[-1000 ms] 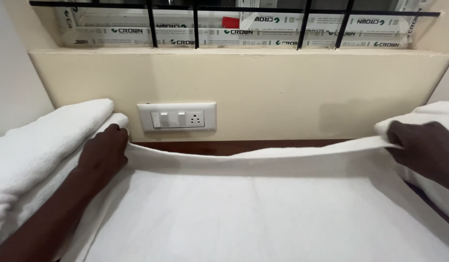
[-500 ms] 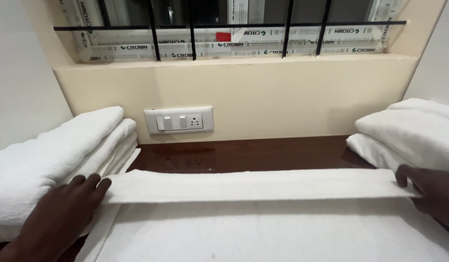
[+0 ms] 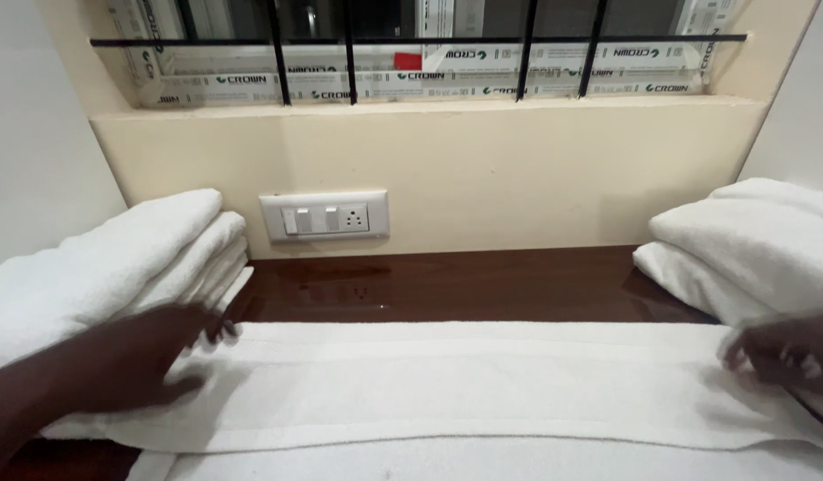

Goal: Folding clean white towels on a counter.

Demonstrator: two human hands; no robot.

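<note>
Both hands (left (image 3: 140, 361), right (image 3: 781, 356)) flat on folded towel (image 3: 465, 383).

A white switch plate (image 3: 324, 216) with a socket sits on the cream wall (image 3: 518, 178) above the dark wooden tabletop (image 3: 465, 285). Black window bars (image 3: 525, 49) stand over the ledge. Stacks of folded white towels lie at the left (image 3: 100, 258) and right (image 3: 750, 245).
</note>
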